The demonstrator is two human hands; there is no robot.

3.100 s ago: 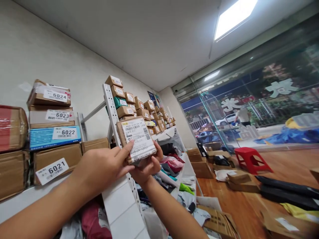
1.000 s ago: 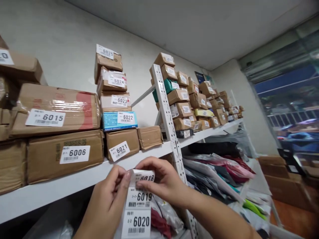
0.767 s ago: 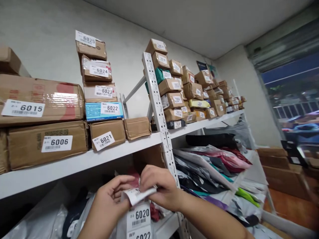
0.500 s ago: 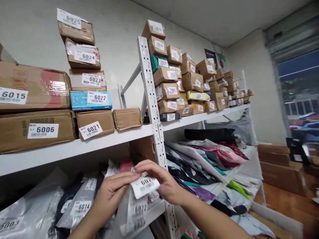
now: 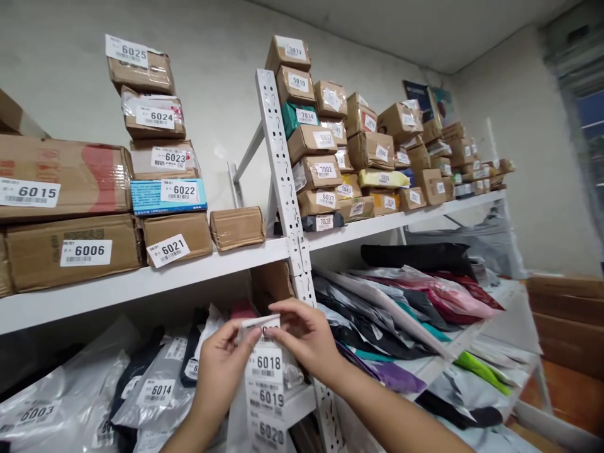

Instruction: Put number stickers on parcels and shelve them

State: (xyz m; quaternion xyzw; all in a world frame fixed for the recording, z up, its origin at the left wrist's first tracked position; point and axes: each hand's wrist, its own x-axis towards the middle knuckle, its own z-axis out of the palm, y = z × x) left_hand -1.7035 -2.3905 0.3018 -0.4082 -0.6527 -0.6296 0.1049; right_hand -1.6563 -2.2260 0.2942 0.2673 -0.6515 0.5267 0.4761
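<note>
Grey mailers [image 5: 155, 390] tagged 6003 and 6014 lie on the lower shelf at 9 o'clock from the hands. The left hand [image 5: 221, 362] is closed on the label strip [image 5: 265, 377], with its thumb pressed by the left edge of 6018. The strip hangs toward 6 o'clock, showing 6018, 6019 and 6020. At the strip's 12 o'clock end, the top label [image 5: 258, 325] curls up off the backing, and its number is too bent to read. The right hand [image 5: 306, 336] pinches that label's right edge between thumb and forefinger.

The step in hand looks like peeling one label free. On the upper shelf [image 5: 117, 289], at 12 o'clock from the hands, a small box [image 5: 237, 228] bears no number. It sits just right of box 6021 [image 5: 177, 238] and left of the post [image 5: 283, 189]. By my judgement, the next move calls for a slow, even pull by the right hand while the left braces the backing, so the label comes off flat and does not fold onto itself.
</note>
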